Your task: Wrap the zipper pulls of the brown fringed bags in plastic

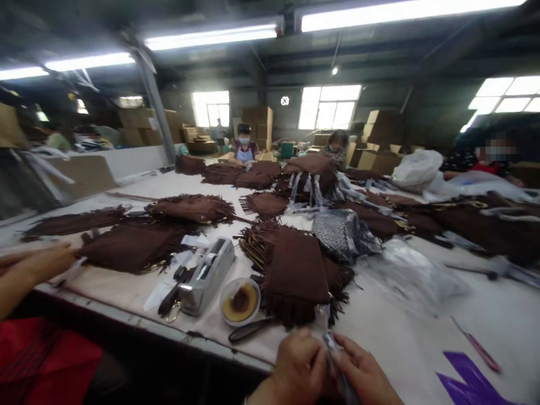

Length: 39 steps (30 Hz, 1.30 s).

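Low in the view, my left hand [298,360] is closed, its fingers curled on a strap [329,338] wrapped in clear plastic. My right hand [360,368] pinches the same wrapped strap from the other side, thumb and fingers together. The strap's upper end reaches the fringed brown bag [297,270] that lies on a pile just beyond my hands. Part of the strap is hidden behind my fingers. Left of the pile stand a round tub [241,301] of yellowish-brown stuff and a dark strap loop [252,330].
A tape dispenser [206,275] stands near the table edge. A co-worker's hand [48,261] is beside other brown bags [130,244] at left. At right lie purple film [470,379], a pink-handled tool [481,350] and crumpled clear plastic [415,275]. More people sit farther back.
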Each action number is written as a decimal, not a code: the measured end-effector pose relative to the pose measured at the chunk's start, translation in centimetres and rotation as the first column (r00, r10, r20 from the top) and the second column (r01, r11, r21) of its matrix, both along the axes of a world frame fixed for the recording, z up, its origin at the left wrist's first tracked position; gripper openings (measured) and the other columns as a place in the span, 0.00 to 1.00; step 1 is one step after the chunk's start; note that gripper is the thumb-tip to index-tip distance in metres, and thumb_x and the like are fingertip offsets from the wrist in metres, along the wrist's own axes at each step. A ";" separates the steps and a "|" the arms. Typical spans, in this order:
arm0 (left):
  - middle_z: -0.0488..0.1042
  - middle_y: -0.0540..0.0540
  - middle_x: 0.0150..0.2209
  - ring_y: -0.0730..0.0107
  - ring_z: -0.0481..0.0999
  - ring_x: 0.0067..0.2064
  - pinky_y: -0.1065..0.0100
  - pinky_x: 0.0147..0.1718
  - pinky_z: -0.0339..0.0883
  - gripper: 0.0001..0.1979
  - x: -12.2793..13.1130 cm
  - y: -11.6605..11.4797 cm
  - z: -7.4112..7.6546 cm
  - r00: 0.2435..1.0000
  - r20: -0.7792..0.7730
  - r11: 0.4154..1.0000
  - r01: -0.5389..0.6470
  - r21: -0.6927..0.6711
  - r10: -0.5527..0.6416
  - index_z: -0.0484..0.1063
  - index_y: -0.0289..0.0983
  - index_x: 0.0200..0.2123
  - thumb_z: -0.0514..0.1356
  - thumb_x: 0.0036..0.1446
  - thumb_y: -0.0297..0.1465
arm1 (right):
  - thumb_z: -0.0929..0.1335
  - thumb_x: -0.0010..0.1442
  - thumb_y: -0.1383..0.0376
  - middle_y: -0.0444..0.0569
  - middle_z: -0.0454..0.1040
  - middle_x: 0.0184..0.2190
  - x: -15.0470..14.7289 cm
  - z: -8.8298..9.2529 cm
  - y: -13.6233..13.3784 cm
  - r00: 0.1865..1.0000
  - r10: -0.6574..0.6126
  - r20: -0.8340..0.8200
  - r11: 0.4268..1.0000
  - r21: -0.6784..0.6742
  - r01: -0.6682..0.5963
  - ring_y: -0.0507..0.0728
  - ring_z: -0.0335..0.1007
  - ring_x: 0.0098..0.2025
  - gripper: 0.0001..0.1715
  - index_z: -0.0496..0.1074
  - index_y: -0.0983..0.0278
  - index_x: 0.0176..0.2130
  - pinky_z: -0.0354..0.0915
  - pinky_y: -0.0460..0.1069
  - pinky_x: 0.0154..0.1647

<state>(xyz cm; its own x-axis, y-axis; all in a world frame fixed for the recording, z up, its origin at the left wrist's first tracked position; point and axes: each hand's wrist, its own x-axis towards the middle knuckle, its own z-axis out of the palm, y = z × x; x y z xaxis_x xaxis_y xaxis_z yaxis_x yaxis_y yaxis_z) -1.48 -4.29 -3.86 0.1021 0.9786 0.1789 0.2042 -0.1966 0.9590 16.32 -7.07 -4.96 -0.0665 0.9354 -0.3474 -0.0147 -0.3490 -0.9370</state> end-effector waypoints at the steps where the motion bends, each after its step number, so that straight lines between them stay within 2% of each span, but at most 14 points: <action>1: 0.72 0.43 0.25 0.63 0.72 0.32 0.62 0.33 0.65 0.12 1.1 -0.6 -0.5 0.994 -0.084 0.995 0.081 0.053 -0.076 0.75 0.41 0.23 0.59 0.57 0.38 | 0.72 0.49 0.44 0.45 0.73 0.23 0.1 -0.1 -0.1 0.999 -0.004 -0.055 1.000 -0.022 0.003 0.54 0.69 0.23 0.39 0.70 0.63 0.53 0.64 0.48 0.24; 4: 0.72 0.43 0.28 0.66 0.71 0.33 0.66 0.35 0.62 0.14 1.4 -0.8 -0.6 0.934 -0.312 0.963 0.226 0.148 -0.171 0.75 0.38 0.29 0.53 0.63 0.34 | 0.72 0.53 0.48 0.43 0.72 0.23 0.3 0.3 -0.4 0.988 -0.009 -0.155 0.999 -0.033 0.004 0.49 0.64 0.20 0.39 0.65 0.66 0.56 0.58 0.44 0.22; 9: 0.75 0.45 0.32 0.67 0.72 0.35 0.68 0.36 0.62 0.13 0.8 0.4 0.8 0.950 -0.287 0.992 0.120 -0.041 -0.127 0.76 0.36 0.32 0.54 0.62 0.34 | 0.70 0.56 0.50 0.43 0.73 0.22 0.6 1.3 -1.2 0.988 0.009 -0.151 1.000 -0.018 -0.012 0.49 0.63 0.19 0.38 0.63 0.67 0.58 0.58 0.44 0.20; 12: 0.75 0.45 0.31 0.66 0.73 0.35 0.68 0.35 0.63 0.13 1.2 0.3 1.5 0.963 -0.255 0.992 0.059 -0.109 -0.086 0.76 0.36 0.34 0.53 0.63 0.35 | 0.67 0.59 0.51 0.44 0.73 0.24 0.9 2.1 -1.3 0.996 0.085 -0.008 0.991 0.106 -0.084 0.52 0.66 0.22 0.32 0.65 0.65 0.57 0.63 0.46 0.23; 14: 0.74 0.45 0.32 0.66 0.73 0.36 0.68 0.37 0.63 0.12 1.6 0.2 2.2 0.960 -0.277 0.999 0.043 -0.012 -0.044 0.75 0.37 0.34 0.53 0.63 0.34 | 0.65 0.61 0.53 0.48 0.76 0.30 1.5 2.7 -0.8 0.976 0.109 0.186 0.949 0.273 -0.158 0.56 0.72 0.32 0.25 0.71 0.63 0.53 0.69 0.50 0.33; 17: 0.72 0.44 0.34 0.66 0.71 0.36 0.67 0.39 0.63 0.10 2.3 -0.1 3.5 0.945 -0.326 0.977 0.075 0.199 -0.006 0.75 0.37 0.37 0.54 0.62 0.31 | 0.62 0.64 0.55 0.54 0.77 0.41 3.1 3.3 1.1 0.908 -0.075 0.412 0.866 0.478 -0.145 0.60 0.72 0.44 0.20 0.75 0.63 0.47 0.68 0.54 0.47; 21: 0.72 0.41 0.36 0.64 0.71 0.38 0.66 0.40 0.63 0.11 4.2 -0.6 4.9 0.908 -0.413 0.929 0.209 0.307 -0.068 0.73 0.37 0.43 0.52 0.62 0.28 | 0.64 0.61 0.62 0.54 0.75 0.43 4.7 2.8 4.9 0.805 -0.274 0.526 0.787 0.604 -0.126 0.58 0.71 0.42 0.18 0.73 0.65 0.50 0.68 0.53 0.47; 23: 0.72 0.40 0.37 0.62 0.72 0.39 0.66 0.39 0.63 0.11 5.4 -0.9 4.9 0.855 -0.497 0.909 0.315 0.274 -0.146 0.73 0.38 0.43 0.51 0.62 0.27 | 0.66 0.57 0.66 0.52 0.75 0.41 4.6 2.2 6.6 0.769 -0.277 0.577 0.769 0.613 -0.182 0.57 0.70 0.43 0.18 0.74 0.64 0.48 0.67 0.53 0.48; 26: 0.73 0.41 0.35 0.62 0.73 0.36 0.66 0.34 0.62 0.09 6.6 -1.2 3.8 0.747 -0.629 0.895 0.408 0.179 -0.215 0.72 0.39 0.36 0.52 0.60 0.26 | 0.67 0.54 0.68 0.49 0.74 0.37 4.1 1.4 8.1 0.765 -0.234 0.600 0.788 0.578 -0.211 0.57 0.69 0.42 0.14 0.77 0.63 0.41 0.66 0.53 0.47; 29: 0.74 0.40 0.34 0.60 0.74 0.35 0.65 0.33 0.61 0.07 6.3 -1.0 2.5 0.670 -0.716 0.922 0.373 0.099 -0.194 0.71 0.38 0.32 0.53 0.58 0.27 | 0.68 0.54 0.65 0.48 0.74 0.33 3.8 1.3 8.5 0.810 -0.210 0.547 0.840 0.525 -0.137 0.56 0.69 0.37 0.10 0.78 0.63 0.37 0.66 0.51 0.42; 32: 0.75 0.38 0.34 0.57 0.75 0.35 0.63 0.34 0.62 0.08 4.8 -0.2 2.4 0.618 -0.774 0.968 0.251 0.026 -0.139 0.72 0.37 0.34 0.53 0.58 0.28 | 0.68 0.53 0.63 0.46 0.73 0.29 4.0 1.8 8.4 0.848 -0.219 0.482 0.862 0.503 -0.063 0.55 0.68 0.32 0.08 0.75 0.65 0.31 0.65 0.49 0.35; 35: 0.76 0.36 0.38 0.55 0.76 0.39 0.62 0.38 0.63 0.10 3.2 0.9 3.2 0.643 -0.762 0.989 0.148 0.015 -0.084 0.74 0.36 0.39 0.53 0.58 0.28 | 0.66 0.56 0.59 0.44 0.72 0.24 4.2 2.7 7.9 0.924 -0.100 0.370 0.895 0.440 -0.079 0.53 0.67 0.27 0.11 0.72 0.65 0.30 0.63 0.47 0.29; 37: 0.77 0.36 0.39 0.55 0.76 0.41 0.61 0.41 0.63 0.10 2.8 1.5 3.5 0.716 -0.694 0.992 0.122 0.017 -0.076 0.75 0.36 0.39 0.54 0.57 0.29 | 0.64 0.60 0.58 0.43 0.72 0.22 4.3 3.2 7.3 0.946 0.011 0.325 0.914 0.381 -0.141 0.51 0.65 0.21 0.15 0.71 0.65 0.30 0.62 0.46 0.25; 39: 0.77 0.39 0.37 0.57 0.75 0.40 0.63 0.40 0.63 0.10 3.0 1.7 3.3 0.831 -0.536 0.988 0.145 -0.052 -0.150 0.76 0.36 0.36 0.55 0.57 0.31 | 0.61 0.63 0.59 0.43 0.72 0.22 4.2 3.4 6.4 0.923 0.020 0.385 0.896 0.402 -0.187 0.51 0.65 0.21 0.17 0.72 0.65 0.29 0.63 0.47 0.25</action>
